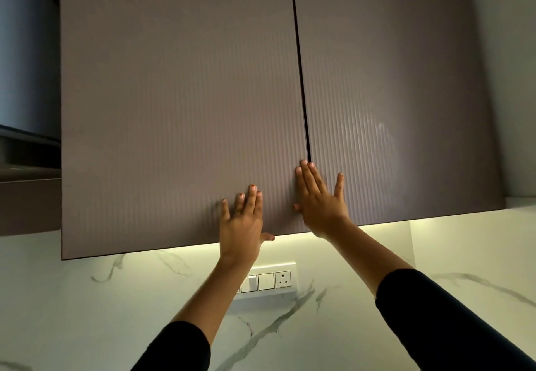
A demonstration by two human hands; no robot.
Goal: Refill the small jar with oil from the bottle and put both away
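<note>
Neither the small jar nor the oil bottle is in view. A brown ribbed wall cupboard fills the frame, with its left door (174, 109) and right door (391, 95) both closed. My left hand (242, 223) lies flat against the lower right part of the left door, fingers spread, thumb hooked under the bottom edge. My right hand (319, 196) presses flat on the lower left corner of the right door, fingertips over the gap between the doors. Both hands hold nothing.
Below the cupboard is a white marble backsplash (87, 312) lit by an under-cabinet light. A white switch and socket panel (269, 280) sits on it under my left wrist. A dark appliance or hood (26, 80) stands at the far left.
</note>
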